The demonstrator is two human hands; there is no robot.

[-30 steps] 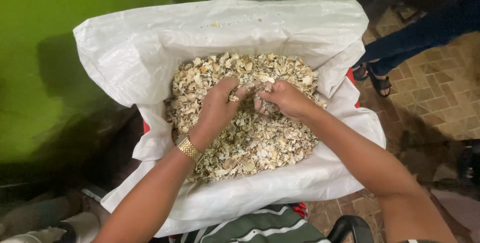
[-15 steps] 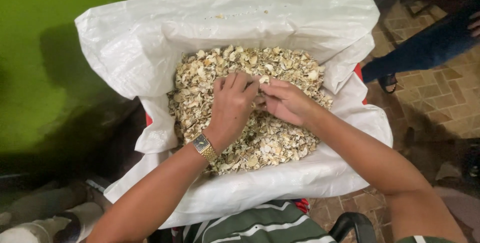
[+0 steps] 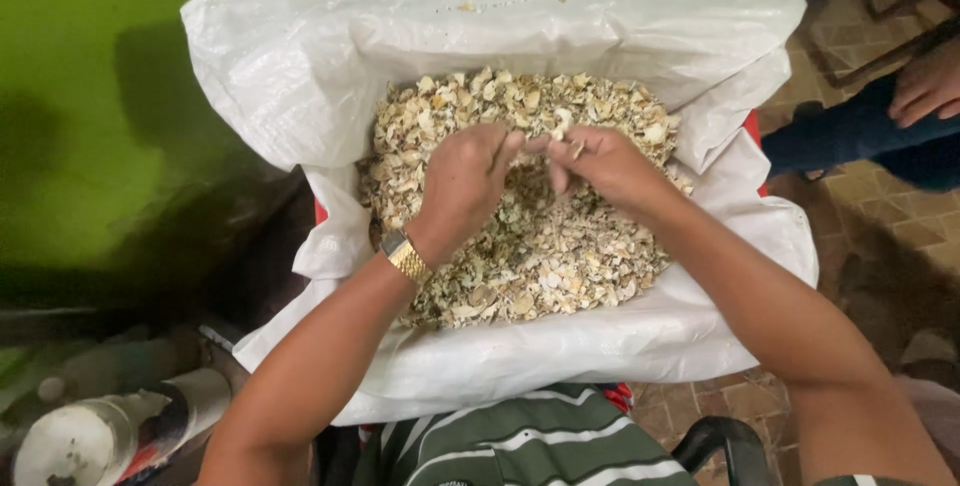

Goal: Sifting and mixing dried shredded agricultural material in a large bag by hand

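Both hands meet over the open white sack (image 3: 300, 66) of pale shell bits (image 3: 540, 246) - left hand (image 3: 462, 186) and right hand (image 3: 608, 161) fingers pinched on one small piece (image 3: 562, 124) - sack mouth rolled wide for reach

The shell pieces (image 3: 530, 246) lie in the open sack (image 3: 480, 36). Both hands meet above them, left hand (image 3: 465, 186) beside right hand (image 3: 605, 161). A wall (image 3: 90, 96) stands left; another person's hand (image 3: 925, 86) rests far right.

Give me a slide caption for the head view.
Both hands, left and right, pinch pale shell fragments above a white sack.
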